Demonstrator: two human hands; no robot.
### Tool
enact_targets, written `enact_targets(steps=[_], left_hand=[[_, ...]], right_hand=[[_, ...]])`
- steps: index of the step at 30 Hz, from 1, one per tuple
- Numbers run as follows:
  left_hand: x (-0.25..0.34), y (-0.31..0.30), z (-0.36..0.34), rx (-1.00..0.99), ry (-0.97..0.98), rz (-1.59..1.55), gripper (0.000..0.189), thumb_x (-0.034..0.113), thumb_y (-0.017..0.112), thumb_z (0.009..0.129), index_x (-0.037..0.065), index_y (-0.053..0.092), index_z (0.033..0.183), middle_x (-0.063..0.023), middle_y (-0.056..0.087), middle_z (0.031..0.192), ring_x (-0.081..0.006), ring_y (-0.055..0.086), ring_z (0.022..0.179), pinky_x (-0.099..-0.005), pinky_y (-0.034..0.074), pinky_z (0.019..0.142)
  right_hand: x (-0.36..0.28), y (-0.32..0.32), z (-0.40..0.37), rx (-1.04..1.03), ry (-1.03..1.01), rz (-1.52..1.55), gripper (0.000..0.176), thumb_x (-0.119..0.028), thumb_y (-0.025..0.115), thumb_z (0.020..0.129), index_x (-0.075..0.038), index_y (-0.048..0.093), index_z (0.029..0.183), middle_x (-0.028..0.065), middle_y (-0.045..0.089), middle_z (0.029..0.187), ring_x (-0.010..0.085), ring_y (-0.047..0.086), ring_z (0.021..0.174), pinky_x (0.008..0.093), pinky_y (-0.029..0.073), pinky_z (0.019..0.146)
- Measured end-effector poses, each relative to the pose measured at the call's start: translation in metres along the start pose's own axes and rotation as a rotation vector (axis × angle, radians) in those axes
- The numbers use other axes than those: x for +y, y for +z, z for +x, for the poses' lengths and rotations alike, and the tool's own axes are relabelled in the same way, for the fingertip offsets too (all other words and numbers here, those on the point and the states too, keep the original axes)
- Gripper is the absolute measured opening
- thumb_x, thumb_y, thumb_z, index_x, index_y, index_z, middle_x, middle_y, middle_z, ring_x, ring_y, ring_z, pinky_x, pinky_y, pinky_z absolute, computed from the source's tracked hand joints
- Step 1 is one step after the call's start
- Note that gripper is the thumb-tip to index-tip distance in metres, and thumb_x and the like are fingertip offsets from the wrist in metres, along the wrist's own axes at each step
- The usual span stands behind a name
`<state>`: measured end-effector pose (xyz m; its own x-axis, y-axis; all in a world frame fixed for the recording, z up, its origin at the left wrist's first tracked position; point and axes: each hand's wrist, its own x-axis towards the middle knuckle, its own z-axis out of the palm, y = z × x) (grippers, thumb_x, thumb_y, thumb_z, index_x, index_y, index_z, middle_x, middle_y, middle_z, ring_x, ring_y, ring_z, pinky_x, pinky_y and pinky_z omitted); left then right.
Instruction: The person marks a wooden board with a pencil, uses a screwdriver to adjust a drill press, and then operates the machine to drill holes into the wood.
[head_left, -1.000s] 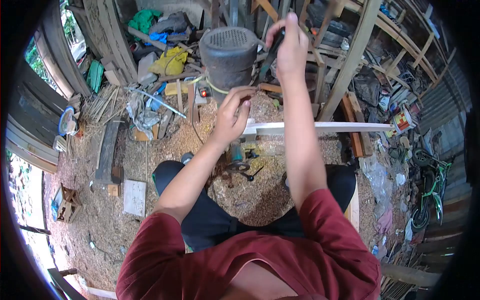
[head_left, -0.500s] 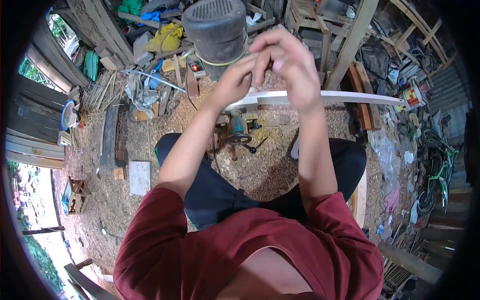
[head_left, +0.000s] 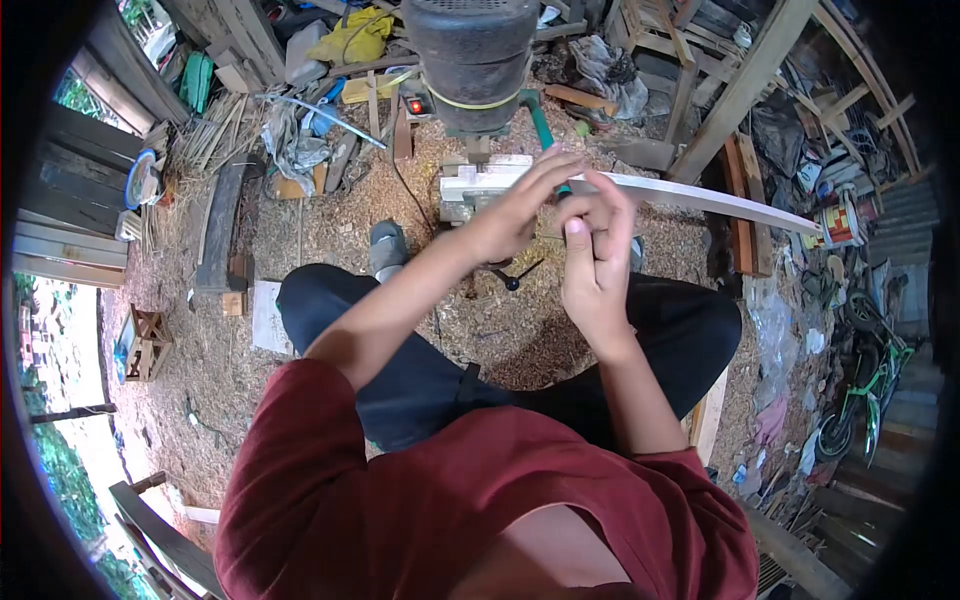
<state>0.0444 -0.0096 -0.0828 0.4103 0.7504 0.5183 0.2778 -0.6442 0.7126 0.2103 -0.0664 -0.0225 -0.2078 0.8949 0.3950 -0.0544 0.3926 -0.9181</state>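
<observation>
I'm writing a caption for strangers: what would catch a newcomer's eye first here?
Probably the big dark machine head at top centre, ringed by a yellow band. Below it, a long pale board reaches rightward to a colourful bucket. The bright green motorbike at the far right also stands out.

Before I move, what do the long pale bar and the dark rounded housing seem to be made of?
Long pale bar: probably bare wood; its faces are matt cream. Dark rounded housing: dull, scuffed coating; metal or plastic, I cannot tell.
</observation>
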Motion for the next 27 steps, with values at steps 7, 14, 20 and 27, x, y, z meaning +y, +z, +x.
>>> enact_targets(steps=[7,14,20,27], left_hand=[[-0.002,-0.002,-0.006,0.022,0.003,-0.046,0.095,-0.027,0.043,0.067,0.005,0.034,0.157,-0.0180,0.031,0.164,-0.0403,0.016,0.158,-0.0517,0.012,0.130],[-0.004,-0.024,-0.013,-0.050,0.030,-0.034,0.102,-0.025,0.043,0.066,0.009,0.031,0.162,-0.0145,0.023,0.170,-0.0357,0.015,0.160,-0.0533,0.010,0.130],[-0.022,-0.037,-0.015,-0.078,0.037,-0.209,0.096,-0.015,0.043,0.072,0.013,0.033,0.163,-0.0089,0.026,0.171,-0.0305,0.018,0.159,-0.0558,0.007,0.129],[-0.037,-0.018,-0.034,-0.104,0.011,-0.077,0.089,-0.016,0.042,0.080,0.017,0.035,0.162,-0.0058,0.029,0.170,-0.0295,0.027,0.157,-0.0568,0.011,0.130]], right_hand=[[-0.043,-0.008,0.023,-0.033,0.841,-0.003,0.046,-0.010,0.063,0.100,0.001,0.041,0.139,0.0094,0.059,0.103,0.0190,0.061,0.083,0.0326,0.052,0.069],[-0.039,0.020,0.087,-0.054,1.475,-0.075,0.025,-0.031,0.057,0.098,-0.009,0.047,0.092,0.0029,0.050,0.071,0.0186,0.052,0.055,0.0345,0.042,0.049],[-0.030,0.018,0.087,0.038,1.588,-0.029,0.044,-0.051,0.029,0.104,-0.015,0.046,0.087,-0.0033,0.039,0.060,0.0137,0.031,0.046,0.0334,0.026,0.047],[-0.003,0.022,0.049,0.111,1.506,0.038,0.046,-0.050,0.024,0.106,-0.015,0.047,0.089,-0.0009,0.039,0.059,0.0160,0.031,0.043,0.0347,0.025,0.045]])
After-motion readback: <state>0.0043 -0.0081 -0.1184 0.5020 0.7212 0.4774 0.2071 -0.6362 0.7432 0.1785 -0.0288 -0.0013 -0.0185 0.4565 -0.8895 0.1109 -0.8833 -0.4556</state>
